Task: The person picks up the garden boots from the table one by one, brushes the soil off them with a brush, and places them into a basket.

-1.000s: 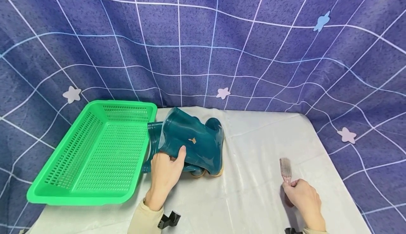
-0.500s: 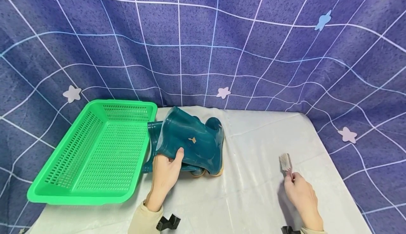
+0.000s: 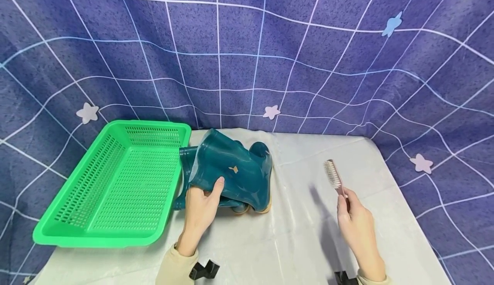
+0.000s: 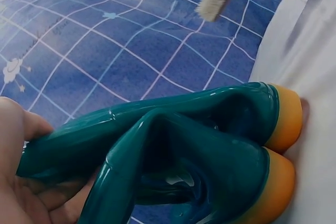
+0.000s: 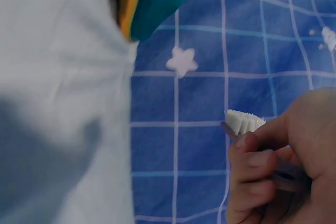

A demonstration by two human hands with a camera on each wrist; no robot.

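A pair of dark teal rubber boots [image 3: 239, 173] with yellow-orange soles lies on its side on the white-covered table, one boot over the other. My left hand [image 3: 202, 205] grips the upper boot's shaft near its opening, thumb on the outside and fingers tucked under. In the left wrist view, both boots [image 4: 210, 145] show their soles against the cloth. Over the table's right half, my right hand [image 3: 356, 222] holds a brush [image 3: 332, 174] by its handle, pale bristles facing left. The brush is raised, its shadow falling on the cloth. In the right wrist view, fingers curl round the handle [image 5: 286, 179].
A green plastic basket [image 3: 154, 242] with perforated walls stands left of the boots, close to the boot openings. Behind the table hangs a blue grid-patterned curtain [image 3: 239, 74] with stars. White cloth [image 3: 293, 242] covers the table.
My right hand has lifted the brush off the table and carried it up and to the left, turning its bristles leftward. My left hand stays on the upper boot, which has barely shifted.
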